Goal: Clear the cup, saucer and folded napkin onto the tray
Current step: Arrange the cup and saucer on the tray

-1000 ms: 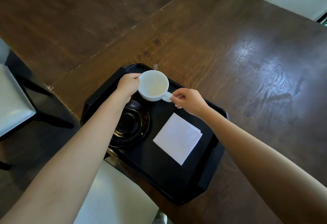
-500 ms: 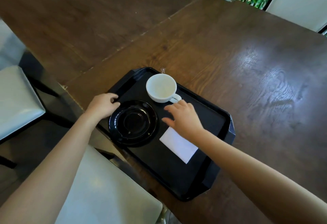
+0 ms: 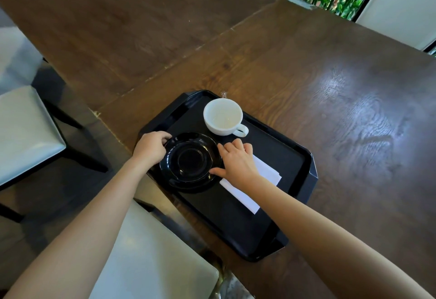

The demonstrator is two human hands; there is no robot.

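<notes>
Both hands are closing on the black saucer (image 3: 191,162) at the tray's (image 3: 299,157) left edge, left hand (image 3: 151,147) curled at its rim, right hand (image 3: 237,160) spread, cup (image 3: 223,115) and napkin (image 3: 264,176) already aboard; likely next: seating it flat.

Brown wooden table (image 3: 306,81) bears a black tray (image 3: 292,157) (apparently overhanging).

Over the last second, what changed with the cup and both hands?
Both hands let go of the white cup, which now stands on the black tray at its far end. The left hand dropped to the saucer's left rim; the right hand moved to its right rim, over the napkin. Saucer and napkin stayed where they were on the tray.
</notes>
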